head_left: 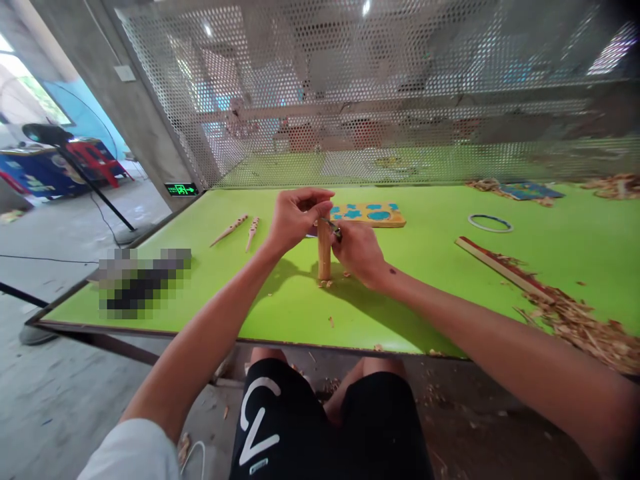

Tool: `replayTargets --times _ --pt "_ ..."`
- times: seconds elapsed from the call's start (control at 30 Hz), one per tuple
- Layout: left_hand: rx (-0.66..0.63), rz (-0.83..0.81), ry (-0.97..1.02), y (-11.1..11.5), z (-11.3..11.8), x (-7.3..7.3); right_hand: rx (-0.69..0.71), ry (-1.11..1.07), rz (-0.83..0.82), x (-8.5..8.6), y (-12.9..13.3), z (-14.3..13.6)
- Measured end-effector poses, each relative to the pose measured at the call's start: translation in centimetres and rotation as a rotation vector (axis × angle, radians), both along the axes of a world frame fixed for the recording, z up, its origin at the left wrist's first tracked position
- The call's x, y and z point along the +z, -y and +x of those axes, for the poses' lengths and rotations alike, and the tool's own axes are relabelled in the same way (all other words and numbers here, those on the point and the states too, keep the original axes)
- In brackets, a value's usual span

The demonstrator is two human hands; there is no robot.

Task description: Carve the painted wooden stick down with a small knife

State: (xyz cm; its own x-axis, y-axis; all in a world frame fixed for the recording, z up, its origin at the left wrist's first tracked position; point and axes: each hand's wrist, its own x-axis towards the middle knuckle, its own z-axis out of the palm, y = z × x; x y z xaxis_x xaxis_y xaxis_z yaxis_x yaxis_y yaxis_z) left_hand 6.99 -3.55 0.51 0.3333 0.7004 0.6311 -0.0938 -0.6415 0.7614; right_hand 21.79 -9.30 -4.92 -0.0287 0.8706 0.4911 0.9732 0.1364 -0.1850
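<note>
An upright wooden block [325, 257] stands on the green table, with small shavings at its foot. At its top my left hand [299, 217] has thumb and fingers pressed together; whatever small piece they pinch is too small to make out. My right hand [359, 252] is closed around a small metal tool [334, 229], whose tip reaches the block's top beside my left fingertips. Behind my hands lies a yellow board with blue shapes [379, 215]. Two slim carved wooden pieces [231, 230] [253, 233] lie left of my left hand.
On the green table [200, 293], a wooden strip [503, 268] and a shavings pile [590, 327] lie right. A ring [491, 223] is behind them. A pixelated dark object [145, 283] sits left. Perforated metal mesh [350, 100] rises along the back edge.
</note>
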Motion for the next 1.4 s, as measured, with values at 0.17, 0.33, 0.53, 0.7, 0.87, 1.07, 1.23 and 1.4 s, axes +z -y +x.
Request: replayTargets --times 0.17,0.33,0.53,0.7,0.87,1.07,1.23,1.4 --pt "0.054 -0.003 -0.010 -0.1 -0.6 0.1 -0.047 -0.038 -0.003 -1.6 0.2 0.2" --pt "0.048 0.008 -0.013 0.1 -0.7 0.3 -0.021 -0.051 0.001 -0.9 0.1 0.2" --pt "0.040 0.027 -0.047 0.3 -0.6 0.4 -0.004 0.006 0.023 1.2 0.1 -0.2" --pt "0.044 0.045 -0.063 0.2 -0.3 0.6 0.015 0.010 0.009 1.5 0.3 -0.5" --pt "0.062 0.055 -0.069 0.2 -0.4 0.7 0.029 0.030 -0.024 0.0 0.7 -0.2" --pt "0.062 0.027 -0.039 0.2 -0.9 0.8 0.111 0.191 -0.145 -3.1 1.6 0.2" --pt "0.035 0.021 -0.029 0.2 -1.0 0.8 0.013 0.117 -0.040 -1.2 1.0 0.1" --pt "0.027 0.009 -0.018 0.6 -0.7 1.0 -0.096 0.060 0.061 0.8 0.0 -0.4"
